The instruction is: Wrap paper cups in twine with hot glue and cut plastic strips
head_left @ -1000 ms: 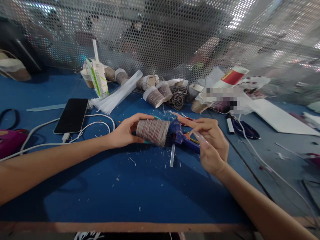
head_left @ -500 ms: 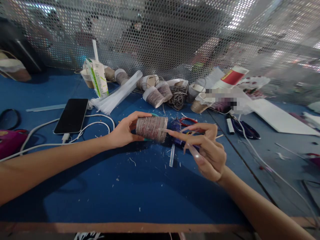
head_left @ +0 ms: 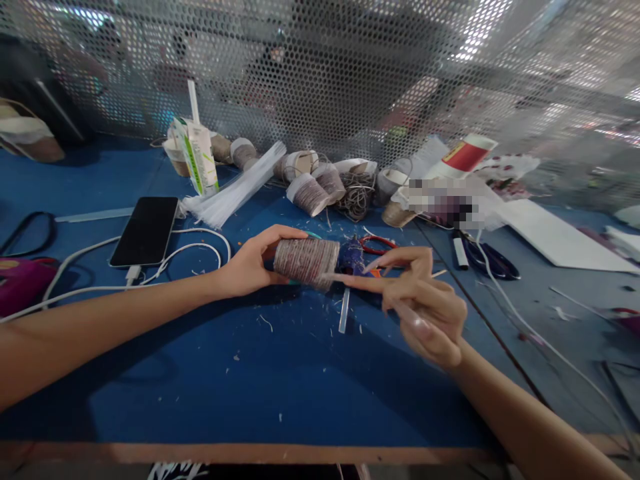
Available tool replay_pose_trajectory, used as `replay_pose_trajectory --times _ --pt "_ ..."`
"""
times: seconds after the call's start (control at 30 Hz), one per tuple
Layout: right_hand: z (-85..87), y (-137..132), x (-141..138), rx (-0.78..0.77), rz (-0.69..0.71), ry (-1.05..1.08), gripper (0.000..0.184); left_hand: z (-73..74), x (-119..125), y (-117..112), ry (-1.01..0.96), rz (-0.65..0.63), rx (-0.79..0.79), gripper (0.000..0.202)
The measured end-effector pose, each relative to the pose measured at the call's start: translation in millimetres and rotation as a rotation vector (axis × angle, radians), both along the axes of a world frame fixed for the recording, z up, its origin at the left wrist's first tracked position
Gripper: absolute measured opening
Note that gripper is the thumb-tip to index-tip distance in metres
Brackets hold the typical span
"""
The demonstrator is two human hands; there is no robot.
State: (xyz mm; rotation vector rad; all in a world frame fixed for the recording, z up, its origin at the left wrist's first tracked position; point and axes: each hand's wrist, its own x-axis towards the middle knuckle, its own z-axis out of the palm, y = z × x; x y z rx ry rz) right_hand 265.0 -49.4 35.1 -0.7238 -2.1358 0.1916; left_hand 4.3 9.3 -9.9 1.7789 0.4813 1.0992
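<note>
Twine-wrapped cup (head_left: 306, 261) lies sideways just over the blue table (head_left: 225, 360). The left hand (head_left: 250, 267) is closed round its left end, thumb on top. The right hand (head_left: 425, 310) lays its index finger (head_left: 357, 281) against the cup's near side, the other fingers curled; holding anything, I cannot tell. It reads as pressing cord down, and another turn would want that left grip steady. A blue glue gun (head_left: 351, 257) crowds in right behind, with a glue stick (head_left: 344, 310) below and red-handled scissors (head_left: 380, 243) beside. The phone (head_left: 146, 231) and white cable (head_left: 190, 250) lie well left.

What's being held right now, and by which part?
The left hand grips the twine-wrapped cup by one end. The right hand touches its side with a forefinger; any hold there cannot be told.
</note>
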Motion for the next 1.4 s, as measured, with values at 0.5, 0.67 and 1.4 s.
replay_pose_trajectory --times 0.5,0.67,1.4 --pt "-0.4 -3 -12 -0.177 0.015 0.231 0.022 -0.7 0 -1 -0.007 0.063 0.028 0.059" --pt "-1.1 -3 -11 -0.250 0.001 0.260 0.023 -1.9 0 0 0.000 0.046 0.044 0.057" --pt "-5.1 5 -13 -0.356 0.027 0.414 0.021 -1.4 -1 2 0.010 0.042 0.127 0.056"
